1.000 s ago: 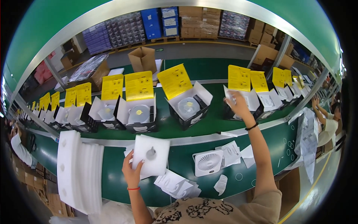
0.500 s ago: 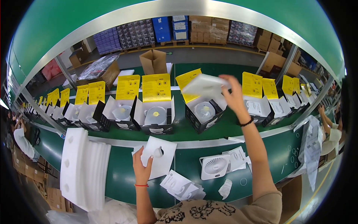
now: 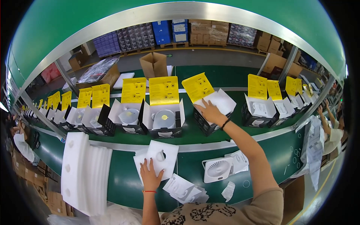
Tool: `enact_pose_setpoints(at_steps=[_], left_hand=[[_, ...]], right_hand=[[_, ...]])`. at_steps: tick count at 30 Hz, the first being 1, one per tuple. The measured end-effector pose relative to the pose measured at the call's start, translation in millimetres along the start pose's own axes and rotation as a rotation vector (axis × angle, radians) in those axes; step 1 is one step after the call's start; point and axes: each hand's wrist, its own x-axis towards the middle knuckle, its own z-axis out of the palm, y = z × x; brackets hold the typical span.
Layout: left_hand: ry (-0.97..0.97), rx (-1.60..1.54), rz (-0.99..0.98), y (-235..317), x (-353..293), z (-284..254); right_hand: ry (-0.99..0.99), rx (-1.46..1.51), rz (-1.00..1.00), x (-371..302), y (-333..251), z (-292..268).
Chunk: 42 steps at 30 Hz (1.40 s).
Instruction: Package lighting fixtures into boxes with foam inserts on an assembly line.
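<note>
My right hand (image 3: pixel 210 112), fingers spread, lies on a white foam sheet (image 3: pixel 224 100) that sits in the mouth of a black carton (image 3: pixel 205 124) with a raised yellow lid (image 3: pixel 199 88). The sheet covers whatever is inside that carton. On the green bench, my left hand (image 3: pixel 150 177) rests with fingers apart on another white foam sheet (image 3: pixel 167 153), which has a hole cut in it and overlaps more foam. Printed leaflets (image 3: pixel 182 188) lie fanned beside this hand. Further right is a small white fan (image 3: pixel 218 169), next to more leaflets (image 3: pixel 239 161).
Open cartons with yellow lids (image 3: pixel 164 90) line the green conveyor (image 3: pixel 228 140) on both sides; the nearest left one holds a wrapped round item (image 3: pixel 164 119). Thick white foam (image 3: pixel 84 172) is stacked at left. A crumpled paper (image 3: pixel 228 191) lies near me. Other people work at both ends.
My right hand has lowered the foam sheet from above the carton into its mouth and loosened its grasp. The left hand has shifted slightly right and down. Cartons appear moved rightward.
</note>
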Motion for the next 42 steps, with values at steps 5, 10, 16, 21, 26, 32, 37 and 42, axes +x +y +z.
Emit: enact_pose_setpoints(at_steps=[5, 10, 16, 21, 26, 32, 37, 42], left_hand=[[-0.034, 0.004, 0.018, -13, -2, -7], [-0.073, 0.088, -0.017, -17, 0, -9], [-0.118, -0.06, -0.078, -25, 13, -22], [0.061, -0.188, -0.221, -39, 6, -18], [0.094, -0.163, -0.183, -51, 6, -23], [0.138, -0.38, -0.209, -48, 20, -48], [0.222, -1.013, -0.305, -44, 26, -70], [0.143, -1.233, -0.201, -37, 43, -81]], right_hand=[[-0.25, 0.091, 0.15, -10, 2, -8], [-0.231, -0.035, 0.392, -30, 8, -12], [-0.084, 0.251, 0.36, -48, 37, -27], [0.069, 0.272, 0.361, -126, 44, -26], [-0.645, 0.297, 0.577, -212, 22, -9], [-0.148, 0.456, 0.629, -231, 80, 14], [0.158, 0.77, 0.401, -153, 51, -71], [0.556, 0.395, 0.31, -80, 33, -96]])
